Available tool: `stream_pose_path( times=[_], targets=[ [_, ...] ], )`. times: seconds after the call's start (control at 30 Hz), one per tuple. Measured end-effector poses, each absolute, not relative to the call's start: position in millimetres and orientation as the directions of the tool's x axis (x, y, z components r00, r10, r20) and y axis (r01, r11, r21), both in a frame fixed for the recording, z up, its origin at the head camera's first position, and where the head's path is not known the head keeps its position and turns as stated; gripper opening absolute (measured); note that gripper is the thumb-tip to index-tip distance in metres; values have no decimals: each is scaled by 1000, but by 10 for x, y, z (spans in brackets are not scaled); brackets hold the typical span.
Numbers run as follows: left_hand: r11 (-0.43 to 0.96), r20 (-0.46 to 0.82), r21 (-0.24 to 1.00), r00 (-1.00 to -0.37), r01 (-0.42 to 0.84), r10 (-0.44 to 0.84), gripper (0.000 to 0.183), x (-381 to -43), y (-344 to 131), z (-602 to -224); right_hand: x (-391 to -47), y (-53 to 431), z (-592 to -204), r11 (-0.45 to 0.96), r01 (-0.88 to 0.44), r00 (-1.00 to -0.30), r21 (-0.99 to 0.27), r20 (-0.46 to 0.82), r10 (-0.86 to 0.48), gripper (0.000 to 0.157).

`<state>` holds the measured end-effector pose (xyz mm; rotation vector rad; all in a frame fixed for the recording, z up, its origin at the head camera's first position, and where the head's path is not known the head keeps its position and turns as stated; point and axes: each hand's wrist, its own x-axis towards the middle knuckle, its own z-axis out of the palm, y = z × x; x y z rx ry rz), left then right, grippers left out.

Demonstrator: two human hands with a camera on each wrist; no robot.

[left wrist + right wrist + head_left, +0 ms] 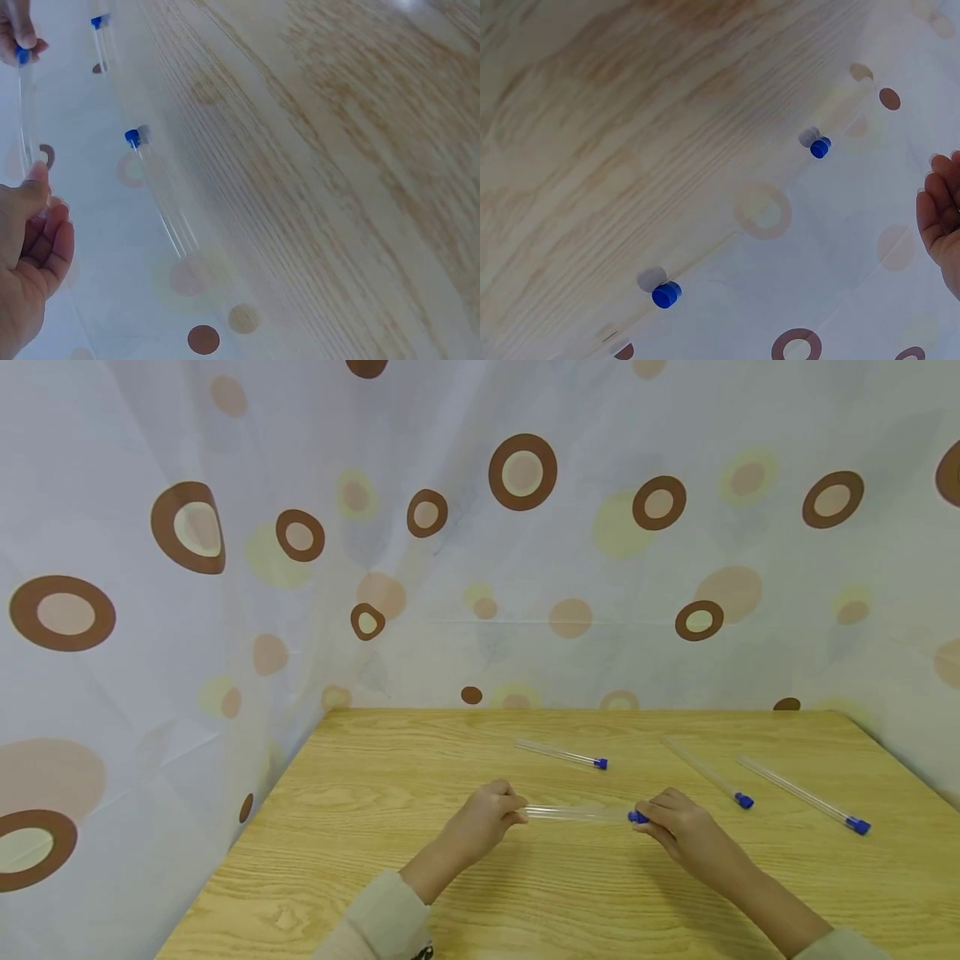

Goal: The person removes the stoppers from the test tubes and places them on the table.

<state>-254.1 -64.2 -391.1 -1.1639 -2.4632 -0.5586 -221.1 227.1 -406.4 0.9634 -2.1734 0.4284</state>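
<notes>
Held item: one slender, straight, see-through tube [573, 813], colourless, with pale streaks of light along its wall and a blue cap [637, 817] at its right-hand end. The wall appears smooth. The cap is partly covered by fingers; how far it is seated cannot be told. Position: above the wood-grain table [337, 893], near its middle, roughly level between the two hands.

Left hand [482, 822]: thumb and fingers pinch the clear, uncapped-looking end. Right hand [686, 835]: thumb and fingers pinch the blue cap.

Three similar capped tubes lie on the table, well apart from one another at the cap ends: one beyond the held tube [558, 752], two to the right [701, 767] [798, 792], caps toward the person's right.
</notes>
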Motion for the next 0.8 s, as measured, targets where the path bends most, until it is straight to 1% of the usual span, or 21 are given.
stream_pose_path(
  times=[0.03, 0.13, 0.27, 0.37, 0.5, 0.53, 0.6, 0.67, 0.7, 0.73, 0.8],
  targets=[
    [583, 475, 197, -597, 788, 647, 17, -2540, -643, -3911, -2211, 2272, -4065, 667, -745, -470, -14, 721, -510, 54],
    [580, 471, 214, -604, 786, 643, 19, -2532, -645, -3907, -2212, 2279, -4069, 665, -746, -470, -14, 719, -512, 46],
    [578, 450, 266, -629, 772, 633, 22, -2519, -650, -3903, -2218, 2285, -4080, 661, -750, -470, -17, 716, -515, 32],
    [568, 455, 285, -630, 772, 629, 20, -2512, -650, -3898, -2227, 2286, -4090, 660, -751, -472, -14, 711, -521, 33],
    [562, 490, 242, -600, 791, 633, 16, -2506, -648, -3897, -2236, 2285, -4105, 662, -749, -474, -6, 704, -529, 41],
    [564, 496, 228, -593, 794, 634, 16, -2506, -646, -3900, -2237, 2284, -4107, 663, -749, -475, -7, 703, -529, 40],
    [573, 503, 201, -585, 795, 636, 15, -2503, -642, -3903, -2238, 2280, -4108, 663, -748, -478, -9, 701, -529, 32],
    [584, 507, 178, -582, 792, 635, 14, -2503, -635, -3907, -2239, 2274, -4102, 664, -747, -482, -13, 698, -529, 19],
    [592, 511, 161, -580, 789, 634, 13, -2504, -632, -3909, -2238, 2269, -4097, 666, -746, -485, -15, 696, -529, 15],
    [600, 517, 144, -577, 787, 632, 13, -2505, -628, -3909, -2237, 2264, -4091, 668, -744, -489, -16, 694, -528, 16],
    [617, 530, 103, -568, 780, 630, 12, -2511, -622, -3910, -2234, 2260, -4081, 672, -740, -498, -19, 687, -529, 24]
  ],
)
